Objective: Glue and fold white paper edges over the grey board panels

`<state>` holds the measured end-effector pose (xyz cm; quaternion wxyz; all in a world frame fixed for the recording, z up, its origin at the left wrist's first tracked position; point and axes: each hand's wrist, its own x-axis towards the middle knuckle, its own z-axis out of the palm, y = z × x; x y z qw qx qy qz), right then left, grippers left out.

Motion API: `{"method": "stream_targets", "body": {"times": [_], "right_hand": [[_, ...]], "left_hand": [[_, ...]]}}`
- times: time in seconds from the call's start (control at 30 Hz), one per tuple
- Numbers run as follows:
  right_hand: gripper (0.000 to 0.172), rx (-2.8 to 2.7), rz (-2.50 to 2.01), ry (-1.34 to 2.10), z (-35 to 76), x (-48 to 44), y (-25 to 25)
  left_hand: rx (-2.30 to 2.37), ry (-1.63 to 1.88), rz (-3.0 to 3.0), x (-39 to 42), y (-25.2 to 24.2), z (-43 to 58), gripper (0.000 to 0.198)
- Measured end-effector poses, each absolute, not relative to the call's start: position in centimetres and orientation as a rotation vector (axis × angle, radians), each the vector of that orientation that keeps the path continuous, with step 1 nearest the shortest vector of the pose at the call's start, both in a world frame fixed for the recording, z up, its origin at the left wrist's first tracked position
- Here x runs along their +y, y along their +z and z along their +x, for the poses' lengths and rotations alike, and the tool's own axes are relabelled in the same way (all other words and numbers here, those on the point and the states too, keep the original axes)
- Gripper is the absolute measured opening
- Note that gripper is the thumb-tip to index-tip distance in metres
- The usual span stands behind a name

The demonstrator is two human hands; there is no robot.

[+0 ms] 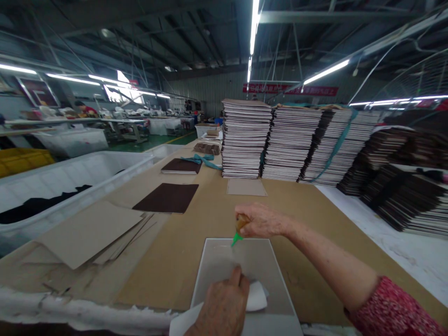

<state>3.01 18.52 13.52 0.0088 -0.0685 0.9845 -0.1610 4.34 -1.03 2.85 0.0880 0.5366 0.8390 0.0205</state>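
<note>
A squeeze bottle (pixel 241 223) with an amber body and a green nozzle is gripped in my right hand (pixel 261 220). Its tip points down at the upper part of a pale grey, white-edged panel (pixel 220 261), where a faint wet-looking line shows. My left hand (pixel 224 301) is low over the same panel, index finger stretched forward and the other fingers curled. A curled white sheet (pixel 257 297) comes out on both sides of that hand, which seems closed on it; the underside of the grip is hidden.
Tall stacks of pale-edged boards (pixel 247 140) stand at the back right, with dark bundles (pixel 402 196) beyond. Dark brown panels (pixel 168 198) and loose beige sheets (pixel 94 231) lie left. A white bin (pixel 105 175) adjoins the table's left side. A teal strap (pixel 203 160) lies behind.
</note>
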Motion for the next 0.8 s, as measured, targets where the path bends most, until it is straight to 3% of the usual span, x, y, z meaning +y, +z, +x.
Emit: {"method": "stream_targets", "body": {"times": [0.5, 0.8], "right_hand": [[0.019, 3.027, 0.188, -0.682, 8.7, 25.1, 12.5], [0.019, 2.941, 0.348, -1.079, 11.5, 27.1, 11.2]], "left_hand": [[2.525, 0.04, 1.6, -1.0, 2.2, 4.2, 0.058], [2.493, 0.007, 1.553, -0.8, 2.9, 4.3, 0.054]]}}
